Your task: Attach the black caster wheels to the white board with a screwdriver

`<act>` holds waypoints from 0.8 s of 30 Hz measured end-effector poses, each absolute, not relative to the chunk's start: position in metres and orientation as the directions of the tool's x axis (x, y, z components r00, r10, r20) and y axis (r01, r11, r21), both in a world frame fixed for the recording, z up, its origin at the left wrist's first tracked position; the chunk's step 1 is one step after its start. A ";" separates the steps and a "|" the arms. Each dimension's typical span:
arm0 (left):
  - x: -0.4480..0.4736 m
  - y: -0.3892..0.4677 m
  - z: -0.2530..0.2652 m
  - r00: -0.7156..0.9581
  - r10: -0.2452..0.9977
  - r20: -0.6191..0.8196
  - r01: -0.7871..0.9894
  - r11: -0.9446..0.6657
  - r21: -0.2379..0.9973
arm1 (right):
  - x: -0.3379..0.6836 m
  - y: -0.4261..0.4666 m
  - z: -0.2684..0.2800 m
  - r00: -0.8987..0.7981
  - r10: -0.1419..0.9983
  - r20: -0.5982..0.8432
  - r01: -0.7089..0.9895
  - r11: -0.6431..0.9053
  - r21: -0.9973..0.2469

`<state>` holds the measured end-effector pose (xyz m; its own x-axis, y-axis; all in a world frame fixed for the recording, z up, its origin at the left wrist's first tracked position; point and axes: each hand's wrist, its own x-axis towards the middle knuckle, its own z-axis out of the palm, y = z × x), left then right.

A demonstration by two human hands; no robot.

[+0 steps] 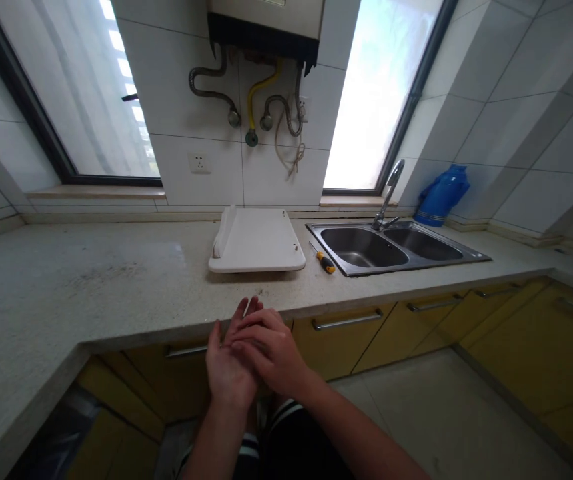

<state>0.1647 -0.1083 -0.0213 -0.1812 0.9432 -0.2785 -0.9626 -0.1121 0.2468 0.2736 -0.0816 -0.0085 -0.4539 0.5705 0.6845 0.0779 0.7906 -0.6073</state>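
My left hand (233,373) is palm up at the counter's front edge, its fingers stretched out and apart. Over that palm lies my right hand (273,350), thumb and fingertips drawn together against it. Whatever may be between those fingertips is too small or hidden to make out. Just beyond both hands, a flat white panel-like thing (261,237) rests on the counter, with a raised strip along its left side and small dark spots on its right side. To its right lies a screwdriver (325,262) with a yellow and black handle, its shaft pointing toward the wall.
The pale stone counter (131,300) has dark smudges on the left. On the right are a double steel sink (349,268) with a faucet (389,193) and a blue plastic container (443,195). A water heater (266,27) with hoses hangs above; yellow cabinets (341,347) stand below.
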 end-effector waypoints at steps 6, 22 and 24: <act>0.140 -0.106 -0.016 -0.238 0.929 -0.285 -0.969 -0.209 0.129 | 0.256 -0.077 -0.008 -0.497 0.508 0.704 0.178 0.853 -0.490; -0.161 -0.014 0.061 -0.856 0.510 -0.080 -0.029 0.107 0.994 | 0.358 0.078 -0.018 0.082 0.614 0.785 0.524 0.643 -0.558; -0.197 -0.012 0.052 -0.885 0.456 0.094 0.232 0.257 0.938 | 0.359 0.082 -0.023 0.129 0.639 0.758 0.495 0.621 -0.608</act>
<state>-0.1966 -0.0122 0.0516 -0.8850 0.4561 0.0936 0.2318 0.2571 0.9382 0.3594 0.0817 -0.0229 0.1293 0.6390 0.7583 0.4951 0.6209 -0.6077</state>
